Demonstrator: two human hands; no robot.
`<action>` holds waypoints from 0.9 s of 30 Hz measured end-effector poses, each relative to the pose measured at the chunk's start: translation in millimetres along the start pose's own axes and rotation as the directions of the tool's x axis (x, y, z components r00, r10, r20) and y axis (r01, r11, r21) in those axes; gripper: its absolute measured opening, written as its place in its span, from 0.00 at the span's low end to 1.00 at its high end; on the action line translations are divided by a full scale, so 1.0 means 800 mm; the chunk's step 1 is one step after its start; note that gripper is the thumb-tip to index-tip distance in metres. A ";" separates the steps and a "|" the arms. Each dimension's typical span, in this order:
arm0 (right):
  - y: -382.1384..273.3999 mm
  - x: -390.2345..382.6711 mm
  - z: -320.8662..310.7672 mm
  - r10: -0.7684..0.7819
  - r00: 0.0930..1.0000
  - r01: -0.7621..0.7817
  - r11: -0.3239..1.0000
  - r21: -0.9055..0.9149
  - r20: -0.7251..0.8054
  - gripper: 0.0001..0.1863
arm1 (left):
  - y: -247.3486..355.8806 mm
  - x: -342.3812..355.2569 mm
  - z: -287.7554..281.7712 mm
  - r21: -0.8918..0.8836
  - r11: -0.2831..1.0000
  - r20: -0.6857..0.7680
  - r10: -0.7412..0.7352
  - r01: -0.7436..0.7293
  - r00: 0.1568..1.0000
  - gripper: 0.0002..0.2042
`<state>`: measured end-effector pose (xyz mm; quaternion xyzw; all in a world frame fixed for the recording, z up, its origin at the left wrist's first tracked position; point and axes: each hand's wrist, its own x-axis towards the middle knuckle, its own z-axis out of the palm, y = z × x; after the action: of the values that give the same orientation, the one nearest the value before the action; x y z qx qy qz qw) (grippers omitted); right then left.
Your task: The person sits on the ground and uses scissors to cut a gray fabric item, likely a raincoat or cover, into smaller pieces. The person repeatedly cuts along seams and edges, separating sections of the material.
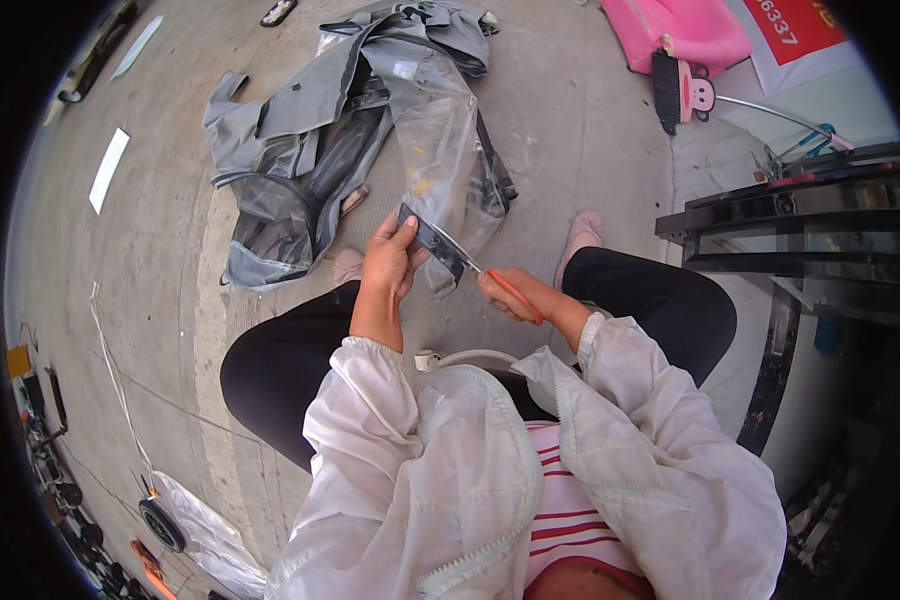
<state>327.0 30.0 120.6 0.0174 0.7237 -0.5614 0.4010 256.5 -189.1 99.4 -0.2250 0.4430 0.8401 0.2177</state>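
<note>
Grey and clear sheeting (315,115) lies crumpled on the concrete floor (175,290) in front of me, its near clear end lifted toward my hands. At that end is a black strip (434,244), and the fingers of my left hand (383,262) are closed on it, thumb on top. I cannot tell whether the strip is joined to the clear part.

My right hand (515,296) is just beside the sheeting's near end, its fingers wrapped around the orange handles of the scissors (508,287). The blades lie along the black strip; how far they are parted, I cannot tell.

My pink shoes (583,228) rest on the floor at either side of the sheeting's near end. Well to the right of the sheeting is a black metal frame (795,212), and beyond its right side sits a soft pink piece (678,35). To the left of the sheeting, apart from it, a narrow white strip (109,171) lies flat.
</note>
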 end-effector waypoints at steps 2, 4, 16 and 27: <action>0.008 0.003 0.002 -0.027 1.000 0.027 0.999 0.026 -0.015 0.29 | 0.000 0.000 0.000 0.029 0.999 -0.017 0.013 -0.013 1.000 0.13; 0.015 0.006 0.002 -0.056 0.998 0.056 0.998 -0.010 -0.037 0.29 | -0.001 0.001 -0.002 0.045 0.999 -0.020 0.010 -0.009 1.000 0.13; -0.010 0.011 -0.006 -0.017 0.997 0.007 0.992 -0.129 -0.079 0.35 | -0.008 -0.002 0.004 0.036 0.999 0.016 -0.027 0.026 1.000 0.13; -0.030 0.012 0.007 0.041 0.996 -0.040 0.999 0.013 -0.085 0.32 | -0.013 -0.002 0.003 -0.001 1.000 0.052 -0.031 0.031 0.998 0.24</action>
<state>312.0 12.1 133.7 0.0583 0.7366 -0.5559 0.3809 263.2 -182.2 94.9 -0.2100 0.4327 0.8428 0.2417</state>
